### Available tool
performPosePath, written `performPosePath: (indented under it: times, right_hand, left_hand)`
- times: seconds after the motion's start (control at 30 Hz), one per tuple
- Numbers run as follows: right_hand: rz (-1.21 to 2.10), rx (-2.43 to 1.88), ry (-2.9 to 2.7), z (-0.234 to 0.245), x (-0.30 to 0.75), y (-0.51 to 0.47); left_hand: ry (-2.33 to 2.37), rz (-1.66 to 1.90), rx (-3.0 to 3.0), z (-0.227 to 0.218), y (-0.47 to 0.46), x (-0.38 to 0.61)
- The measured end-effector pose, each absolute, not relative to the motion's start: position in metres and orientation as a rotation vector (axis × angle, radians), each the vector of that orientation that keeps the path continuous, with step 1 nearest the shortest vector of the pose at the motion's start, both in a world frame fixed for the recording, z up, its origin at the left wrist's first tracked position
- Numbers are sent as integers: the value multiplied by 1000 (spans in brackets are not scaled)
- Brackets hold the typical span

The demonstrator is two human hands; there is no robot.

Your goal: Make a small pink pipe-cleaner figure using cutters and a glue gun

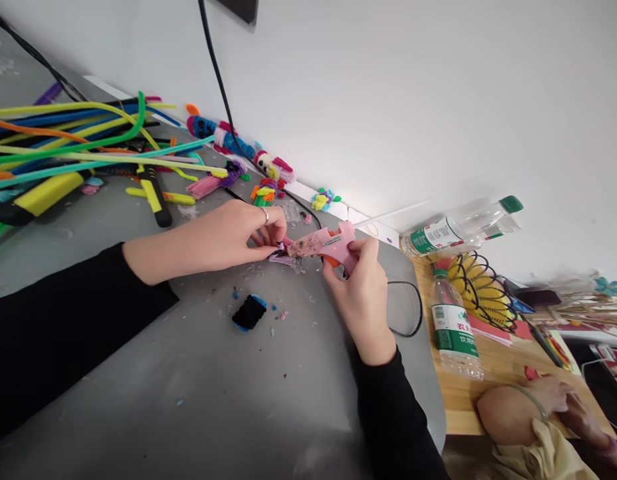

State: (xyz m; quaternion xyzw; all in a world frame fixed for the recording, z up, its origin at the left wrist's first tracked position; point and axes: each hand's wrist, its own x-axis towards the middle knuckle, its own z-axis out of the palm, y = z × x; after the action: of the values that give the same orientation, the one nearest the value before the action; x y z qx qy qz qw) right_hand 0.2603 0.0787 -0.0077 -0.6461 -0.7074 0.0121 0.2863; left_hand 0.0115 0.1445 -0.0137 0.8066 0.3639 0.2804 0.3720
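A pink glue gun (313,245) is held by its grip in the right hand (361,287), with fingers wrapped around the handle and the nozzle pointed toward nine o'clock. At the nozzle, a small purplish piece (281,258) is pinched in the left hand (261,235); it is partly hidden by the fingertips. A white glue stick (396,212) is seen jutting from the gun's rear toward two o'clock. On the grey tabletop (268,407), a black-and-blue fuzzy piece (249,312) is placed between seven and eight o'clock from the gun. Colourful pipe cleaners (88,133) are heaped at ten o'clock, and a labelled bottle (456,327) is seen at four o'clock.
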Motion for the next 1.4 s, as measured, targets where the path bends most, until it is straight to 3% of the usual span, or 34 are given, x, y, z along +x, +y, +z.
performPosePath:
  times: [1.4]
  right_hand:
    - [26, -1662, -1923, -4, 266, 77]
  left_hand:
    - [886, 730, 2174, -14, 145, 12]
